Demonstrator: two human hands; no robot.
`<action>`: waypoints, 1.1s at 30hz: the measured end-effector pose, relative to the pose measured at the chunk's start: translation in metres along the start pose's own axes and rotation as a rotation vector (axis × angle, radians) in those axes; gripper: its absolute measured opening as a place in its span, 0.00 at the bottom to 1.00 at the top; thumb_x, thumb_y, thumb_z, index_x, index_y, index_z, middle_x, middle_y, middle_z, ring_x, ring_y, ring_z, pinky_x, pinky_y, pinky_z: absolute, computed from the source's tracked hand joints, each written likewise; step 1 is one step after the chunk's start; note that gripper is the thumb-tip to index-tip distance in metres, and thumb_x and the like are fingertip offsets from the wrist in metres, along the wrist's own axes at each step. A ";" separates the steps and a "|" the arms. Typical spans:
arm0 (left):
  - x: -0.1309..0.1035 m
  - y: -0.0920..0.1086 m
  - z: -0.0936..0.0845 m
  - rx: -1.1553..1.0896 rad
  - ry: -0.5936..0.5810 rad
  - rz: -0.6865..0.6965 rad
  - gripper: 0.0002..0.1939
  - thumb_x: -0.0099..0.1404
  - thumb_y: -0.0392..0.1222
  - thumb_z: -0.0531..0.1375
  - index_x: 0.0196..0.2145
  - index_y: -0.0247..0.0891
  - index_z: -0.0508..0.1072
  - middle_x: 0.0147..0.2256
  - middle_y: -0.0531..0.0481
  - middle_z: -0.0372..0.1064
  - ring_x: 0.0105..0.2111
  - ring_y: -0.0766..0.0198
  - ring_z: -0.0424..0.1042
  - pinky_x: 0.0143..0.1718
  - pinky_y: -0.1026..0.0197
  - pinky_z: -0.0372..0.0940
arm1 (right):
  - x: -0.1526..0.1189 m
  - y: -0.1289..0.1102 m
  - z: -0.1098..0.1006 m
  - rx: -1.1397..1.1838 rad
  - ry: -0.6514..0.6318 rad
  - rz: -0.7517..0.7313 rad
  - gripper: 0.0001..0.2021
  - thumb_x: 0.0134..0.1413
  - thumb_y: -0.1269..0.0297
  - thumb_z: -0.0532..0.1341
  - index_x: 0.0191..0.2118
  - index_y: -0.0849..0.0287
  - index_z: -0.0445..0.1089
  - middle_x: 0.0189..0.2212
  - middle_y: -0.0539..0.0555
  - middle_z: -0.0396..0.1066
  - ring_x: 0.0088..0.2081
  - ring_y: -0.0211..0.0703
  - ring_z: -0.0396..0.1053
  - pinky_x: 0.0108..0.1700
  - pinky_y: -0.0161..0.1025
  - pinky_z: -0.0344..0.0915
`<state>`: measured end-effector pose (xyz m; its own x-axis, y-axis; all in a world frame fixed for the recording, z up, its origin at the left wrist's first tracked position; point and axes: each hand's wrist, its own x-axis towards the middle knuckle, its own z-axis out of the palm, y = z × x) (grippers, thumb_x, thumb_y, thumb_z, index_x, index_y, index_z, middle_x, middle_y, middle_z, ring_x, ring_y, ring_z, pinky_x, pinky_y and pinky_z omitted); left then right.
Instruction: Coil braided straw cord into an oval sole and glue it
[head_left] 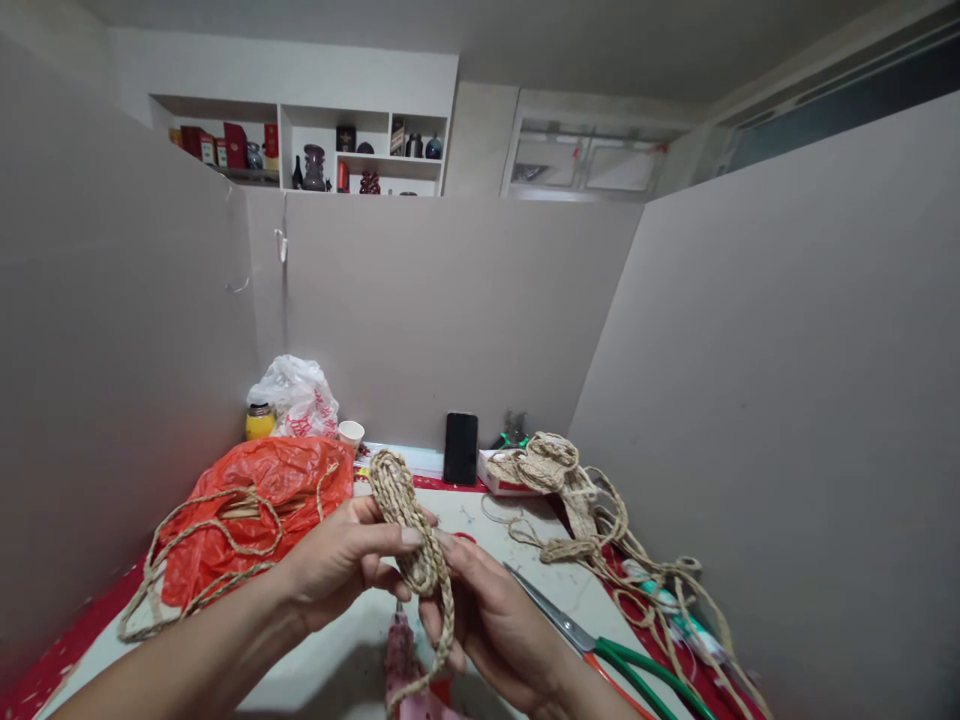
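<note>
A long oval coil of braided straw rope (396, 490) is held up over the table between both hands. My left hand (352, 550) is closed on its left side, thumb pressed across the strands. On the lower right side, my right hand (484, 610) grips the coil and the loose strand that hangs from it, its fingers partly hidden. That strand curves down toward the bottom edge. Beneath the hands a pink glue gun (401, 650) points away from me, mostly covered. Scissors (577, 630) with green and orange handles lie just right of my right hand.
An orange-red plastic bag (225, 480) with braided rope sits left. Behind it are a white bag (296, 395), a yellow jar (259, 423) and a paper cup (350, 433). A black phone (460, 448) leans at the back. More braided rope (551, 465) lies along the right side. Grey partitions (450, 300) enclose the table.
</note>
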<state>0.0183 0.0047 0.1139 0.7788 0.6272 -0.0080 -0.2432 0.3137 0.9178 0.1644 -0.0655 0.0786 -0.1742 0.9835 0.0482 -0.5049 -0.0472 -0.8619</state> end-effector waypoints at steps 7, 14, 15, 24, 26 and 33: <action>0.000 0.006 -0.002 -0.022 0.023 0.077 0.06 0.56 0.38 0.64 0.32 0.31 0.75 0.22 0.50 0.70 0.20 0.70 0.66 0.21 0.68 0.61 | -0.009 -0.001 0.005 -0.103 0.036 -0.036 0.16 0.57 0.50 0.60 0.37 0.61 0.66 0.29 0.52 0.73 0.17 0.28 0.65 0.15 0.24 0.55; -0.002 0.018 -0.006 0.062 0.234 0.277 0.08 0.54 0.39 0.66 0.31 0.32 0.75 0.27 0.48 0.73 0.24 0.68 0.67 0.21 0.68 0.62 | -0.005 0.018 0.015 -0.400 -0.007 0.094 0.20 0.36 0.57 0.70 0.36 0.59 0.65 0.24 0.48 0.71 0.25 0.32 0.66 0.25 0.27 0.58; -0.002 0.022 -0.007 0.069 0.247 0.297 0.07 0.54 0.39 0.66 0.30 0.33 0.75 0.26 0.49 0.72 0.23 0.68 0.67 0.21 0.68 0.62 | -0.001 0.019 0.013 -0.457 -0.010 0.117 0.17 0.36 0.58 0.68 0.34 0.59 0.65 0.21 0.46 0.68 0.22 0.32 0.64 0.23 0.28 0.57; 0.014 0.065 -0.038 0.265 0.646 0.527 0.11 0.48 0.41 0.68 0.29 0.35 0.74 0.28 0.53 0.73 0.27 0.66 0.70 0.26 0.66 0.65 | 0.044 -0.050 -0.041 -1.040 0.348 -0.268 0.15 0.47 0.66 0.59 0.43 0.58 0.68 0.44 0.57 0.69 0.40 0.43 0.67 0.42 0.41 0.63; 0.019 0.060 -0.054 0.321 0.710 0.474 0.11 0.47 0.41 0.67 0.29 0.35 0.73 0.27 0.54 0.72 0.26 0.67 0.69 0.26 0.66 0.65 | 0.032 -0.047 -0.046 -1.156 0.376 -0.292 0.19 0.50 0.64 0.57 0.50 0.59 0.65 0.49 0.60 0.67 0.44 0.48 0.67 0.45 0.44 0.61; 0.011 0.025 -0.097 0.350 0.739 0.214 0.08 0.45 0.37 0.66 0.24 0.33 0.72 0.21 0.52 0.70 0.21 0.67 0.67 0.20 0.66 0.64 | -0.040 0.052 -0.058 -1.715 -0.052 -0.016 0.21 0.41 0.65 0.65 0.46 0.57 0.72 0.42 0.62 0.74 0.41 0.57 0.71 0.39 0.43 0.65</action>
<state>-0.0351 0.0880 0.0981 0.1287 0.9911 0.0345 -0.0546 -0.0277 0.9981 0.1939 -0.0969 0.0027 -0.2209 0.9742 0.0465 0.9009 0.2221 -0.3730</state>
